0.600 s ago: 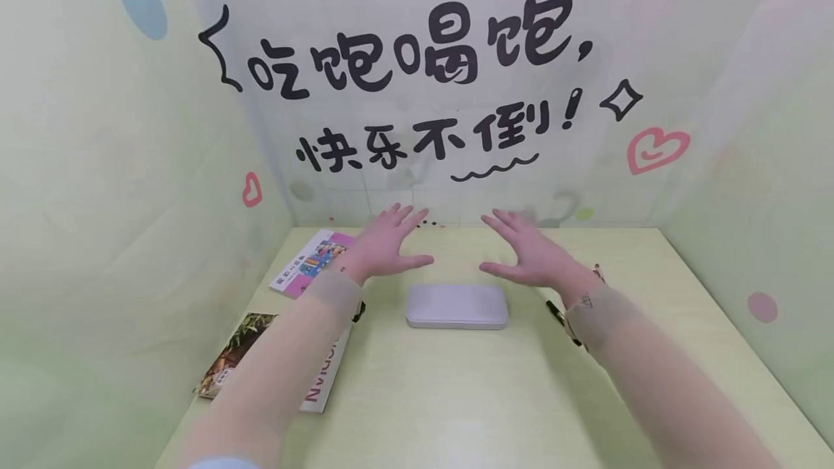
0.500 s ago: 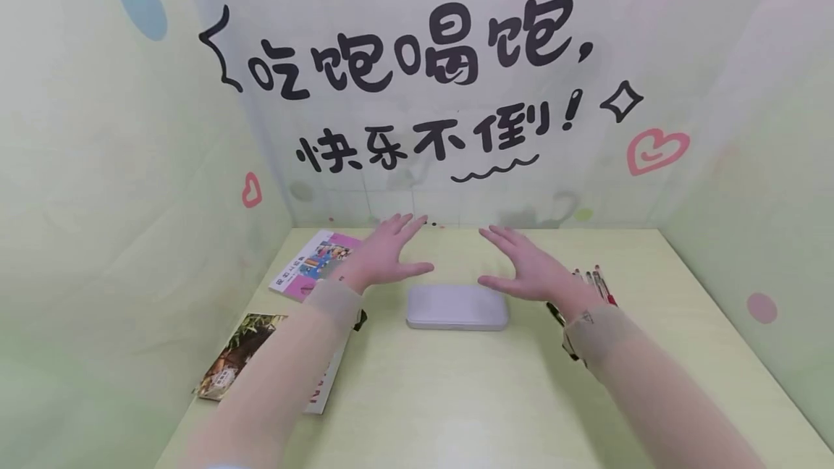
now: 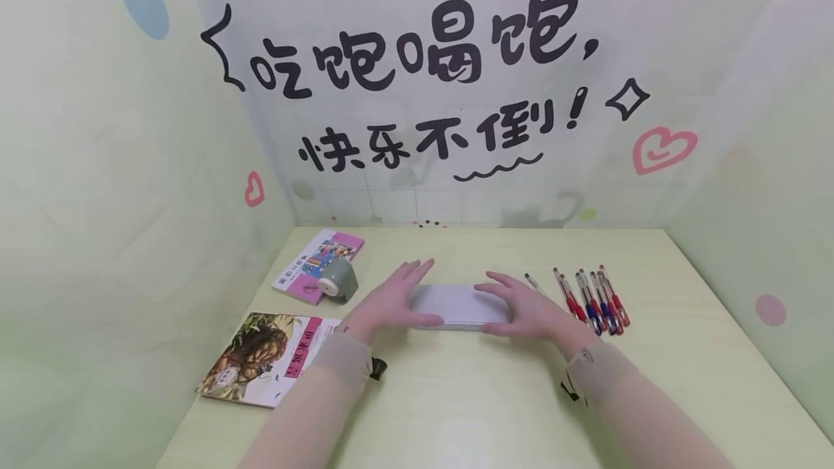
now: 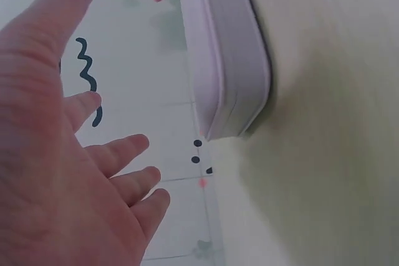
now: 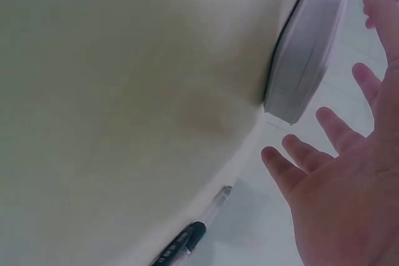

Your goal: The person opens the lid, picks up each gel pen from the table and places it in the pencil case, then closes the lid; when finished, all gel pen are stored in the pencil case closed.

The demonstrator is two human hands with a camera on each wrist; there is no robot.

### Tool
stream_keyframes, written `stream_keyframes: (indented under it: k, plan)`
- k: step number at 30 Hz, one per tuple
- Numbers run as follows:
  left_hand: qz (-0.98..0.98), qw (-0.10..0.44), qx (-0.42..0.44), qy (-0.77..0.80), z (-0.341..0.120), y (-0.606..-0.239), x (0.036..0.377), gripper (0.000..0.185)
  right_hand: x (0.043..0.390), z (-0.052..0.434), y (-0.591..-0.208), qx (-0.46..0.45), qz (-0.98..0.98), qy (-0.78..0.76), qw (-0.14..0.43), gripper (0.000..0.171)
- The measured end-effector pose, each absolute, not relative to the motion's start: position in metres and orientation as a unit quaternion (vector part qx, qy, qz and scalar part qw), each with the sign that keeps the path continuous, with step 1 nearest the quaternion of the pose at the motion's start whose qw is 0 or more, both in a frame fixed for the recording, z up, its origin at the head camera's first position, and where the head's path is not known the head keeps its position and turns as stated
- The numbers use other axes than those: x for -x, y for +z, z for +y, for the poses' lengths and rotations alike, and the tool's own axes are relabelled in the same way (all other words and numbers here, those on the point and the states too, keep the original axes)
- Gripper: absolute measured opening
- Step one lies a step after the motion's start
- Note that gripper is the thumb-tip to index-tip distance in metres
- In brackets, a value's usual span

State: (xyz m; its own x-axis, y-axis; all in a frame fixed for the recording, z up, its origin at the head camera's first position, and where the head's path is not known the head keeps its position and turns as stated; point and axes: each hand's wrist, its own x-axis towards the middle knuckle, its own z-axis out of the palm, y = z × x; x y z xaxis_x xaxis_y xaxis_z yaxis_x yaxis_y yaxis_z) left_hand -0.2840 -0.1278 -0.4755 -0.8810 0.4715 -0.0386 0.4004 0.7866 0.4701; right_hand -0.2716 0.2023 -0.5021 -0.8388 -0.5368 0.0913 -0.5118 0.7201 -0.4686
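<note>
Counter (image 3: 495,396): pale green, walled on three sides by printed backdrop. White flat case (image 3: 459,305) lies closed, flat, about mid-counter, long side across the view.

Left of it: magazine (image 3: 270,357) at the near-left edge, pink booklet (image 3: 317,264) further back, grey-green roll-shaped gadget (image 3: 337,280) sitting on the booklet's near corner. Right of the case: row of red and blue pens (image 3: 596,300), plus one clear-barrelled pen (image 3: 536,284) between them and the case.

Left hand (image 3: 391,302) at the case's left end, right hand (image 3: 526,310) at its right end, one per short side. Fingers on both are spread wide and nearly straight, holding nothing. Head view reads as palms over the ends, possibly touching; wrist views show a gap between fingers (image 4: 118,154) and case edge (image 4: 230,79), same on the right (image 5: 312,154), so likely hovering just beside, contact not confirmed.

Pose: both forearms come in from the near edge, converging, palms down and slightly inward, thumbs on the near side. Sheer sleeves reach to the wrists.

Doing this step well, my read: close in on both ends evenly, thumbs on the near long edge, fingers on the far one, so the case doesn't skate on the smooth counter. Keep the right hand clear of the clear-barrelled pen, it's close.
</note>
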Motion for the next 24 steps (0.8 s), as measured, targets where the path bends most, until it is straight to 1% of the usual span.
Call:
stream_keyframes:
  k: [5, 10, 17, 24]
  plan:
    - [0.939, 0.067, -0.203, 0.267, -0.128, -0.506, 0.273, 0.123, 0.268, 0.206, -0.510, 0.273, 0.927, -0.253, 0.047, 0.082]
    - [0.936, 0.053, -0.174, 0.303, -0.133, -0.529, 0.269, 0.120, 0.269, 0.205, -0.511, 0.271, 0.924, -0.265, 0.049, 0.077]
    - [0.925, 0.042, -0.163, 0.340, -0.139, -0.544, 0.267, 0.112, 0.267, 0.206, -0.511, 0.255, 0.927, -0.267, 0.060, 0.071]
    - [0.929, 0.033, -0.173, 0.325, -0.134, -0.545, 0.266, 0.099, 0.267, 0.207, -0.514, 0.250, 0.933, -0.256, 0.046, 0.067]
